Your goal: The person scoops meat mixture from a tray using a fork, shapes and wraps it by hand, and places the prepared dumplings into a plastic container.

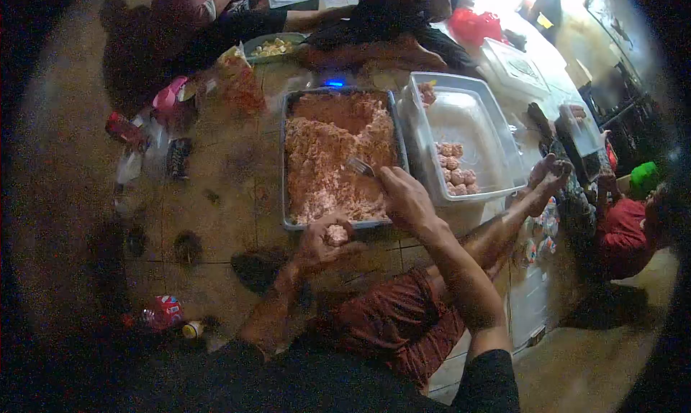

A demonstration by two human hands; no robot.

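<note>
In my left hand (pixel 320 244) rests a round, pale pinkish ball (pixel 336 234), with the fingers curled about it near the front edge of a dark tray (pixel 286 215). My right hand (pixel 405 196) grips a metal fork (pixel 360 167) whose tines point left over the tray. A crumbly reddish-brown mixture (pixel 317 150) fills the tray, paler toward the front and scooped lower at the back. To the right stands a clear plastic container (pixel 497 136) with several formed balls (pixel 455 174) in its front left corner and a few more at the back left.
Other people sit on the tiled floor (pixel 209 226) at the back and right. A green bowl (pixel 273 50) stands behind the tray. A red bag (pixel 475 26) and a white lidded container (pixel 515 66) lie back right. A red-labelled bottle (pixel 162 312) lies front left.
</note>
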